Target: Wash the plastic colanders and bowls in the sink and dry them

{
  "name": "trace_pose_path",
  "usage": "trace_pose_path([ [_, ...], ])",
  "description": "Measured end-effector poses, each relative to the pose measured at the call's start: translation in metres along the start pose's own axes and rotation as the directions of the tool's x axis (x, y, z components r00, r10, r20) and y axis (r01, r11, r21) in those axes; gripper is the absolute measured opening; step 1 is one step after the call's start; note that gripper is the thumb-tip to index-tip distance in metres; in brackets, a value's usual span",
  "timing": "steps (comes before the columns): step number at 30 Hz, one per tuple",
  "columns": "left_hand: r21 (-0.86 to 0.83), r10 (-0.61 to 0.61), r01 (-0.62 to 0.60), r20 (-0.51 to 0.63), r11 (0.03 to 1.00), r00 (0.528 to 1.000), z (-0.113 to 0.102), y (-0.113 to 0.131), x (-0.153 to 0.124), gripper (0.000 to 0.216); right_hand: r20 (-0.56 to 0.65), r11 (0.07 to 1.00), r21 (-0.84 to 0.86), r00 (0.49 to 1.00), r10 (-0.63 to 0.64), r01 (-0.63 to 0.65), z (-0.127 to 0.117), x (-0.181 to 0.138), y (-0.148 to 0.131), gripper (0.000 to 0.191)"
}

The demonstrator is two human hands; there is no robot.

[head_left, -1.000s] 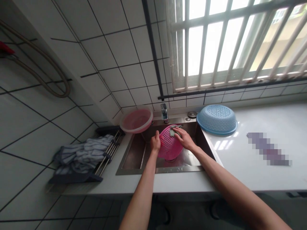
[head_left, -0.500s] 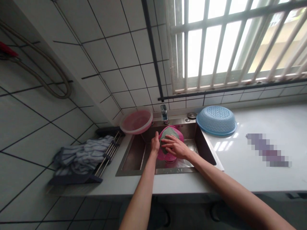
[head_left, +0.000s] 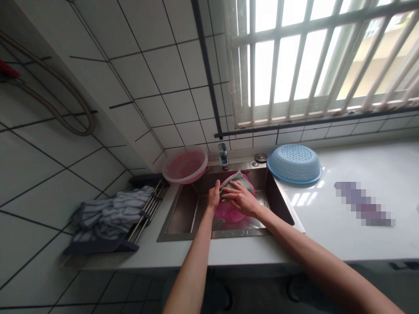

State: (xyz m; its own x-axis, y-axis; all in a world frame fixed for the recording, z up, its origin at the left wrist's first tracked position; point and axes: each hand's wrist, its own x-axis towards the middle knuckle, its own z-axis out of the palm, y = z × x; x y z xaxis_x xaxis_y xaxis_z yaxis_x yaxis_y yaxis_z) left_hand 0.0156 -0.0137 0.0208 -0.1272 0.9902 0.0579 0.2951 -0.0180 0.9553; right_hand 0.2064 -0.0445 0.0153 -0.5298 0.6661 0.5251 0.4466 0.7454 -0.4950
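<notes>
A pink perforated basket is held tilted over the sink basin. My left hand grips its left rim, thumb pointing up and the other fingers hidden behind it. Against the basket's upper part lies a grey-green cloth, bunched up to a point at the top. My right hand presses this cloth onto the basket, its fingers bent over the fabric. Part of the basket is hidden by the cloth and that hand.
The steel sink has a faucet at its back edge. A pink basin stands at the back left corner, an upturned blue basket at the right. Striped cloth hangs over a rack on the left.
The basket has tipped, so more of its perforated underside shows near the front. The cloth has shifted up towards the top rim, with my right hand moving slightly along with it.
</notes>
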Motion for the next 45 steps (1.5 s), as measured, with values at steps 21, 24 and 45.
trace_pose_path([
  [21, 0.031, 0.072, -0.073, 0.040, 0.997, 0.997, 0.007, -0.013, 0.007, 0.084, -0.003, 1.000, 0.000, 1.000, 0.012, -0.012, 0.000, 0.001, -0.002, 0.042],
  [24, 0.051, 0.085, -0.087, 0.040, 0.995, 0.996, 0.006, -0.009, 0.006, 0.084, -0.020, 1.000, 0.009, 0.999, 0.029, -0.029, -0.001, 0.005, -0.001, 0.041],
  [45, 0.116, -0.002, 0.003, -0.009, 0.993, 1.000, 0.002, -0.009, 0.005, 0.089, 0.069, 0.998, -0.002, 0.996, -0.064, 0.064, 0.006, 0.003, -0.009, 0.040],
])
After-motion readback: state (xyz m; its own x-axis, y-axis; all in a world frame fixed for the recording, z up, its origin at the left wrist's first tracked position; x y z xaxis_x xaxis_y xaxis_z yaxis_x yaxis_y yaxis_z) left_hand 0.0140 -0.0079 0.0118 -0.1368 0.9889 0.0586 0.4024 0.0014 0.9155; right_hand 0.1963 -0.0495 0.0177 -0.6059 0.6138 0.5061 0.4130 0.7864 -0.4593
